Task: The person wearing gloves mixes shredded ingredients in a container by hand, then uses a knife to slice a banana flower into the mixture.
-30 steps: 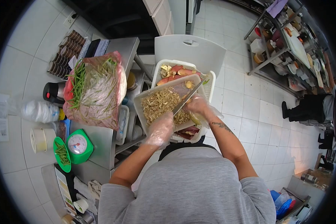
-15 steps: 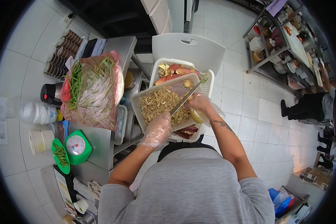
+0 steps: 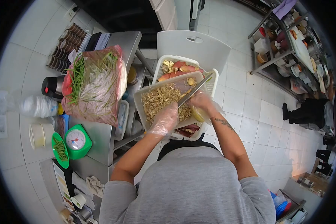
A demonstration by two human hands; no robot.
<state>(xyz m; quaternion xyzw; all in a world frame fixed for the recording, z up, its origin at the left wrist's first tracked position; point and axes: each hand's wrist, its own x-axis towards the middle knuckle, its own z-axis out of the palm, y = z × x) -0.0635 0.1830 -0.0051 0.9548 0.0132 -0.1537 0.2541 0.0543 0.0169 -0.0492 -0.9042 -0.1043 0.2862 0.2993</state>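
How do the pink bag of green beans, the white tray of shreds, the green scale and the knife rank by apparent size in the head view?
1. pink bag of green beans
2. white tray of shreds
3. and 4. knife and green scale: too unlike in shape to rank.

bag of beans (image 3: pixel 95 84) crowds the tray (image 3: pixel 140 100) leftward (tiled floor (image 3: pixel 246 97) rightward lies open).

Tray (image 3: pixel 145 98) sits on basket (image 3: pixel 211 86); scale (image 3: pixel 75 140) far left

Two gloved hands, the left hand (image 3: pixel 164 119) and the right hand (image 3: pixel 199 101), one knife (image 3: pixel 195 90), one white tray (image 3: pixel 145 98), one white basket (image 3: pixel 212 80), one pink bag (image 3: pixel 95 87), one green scale (image 3: pixel 76 142), one white chair (image 3: pixel 194 46).
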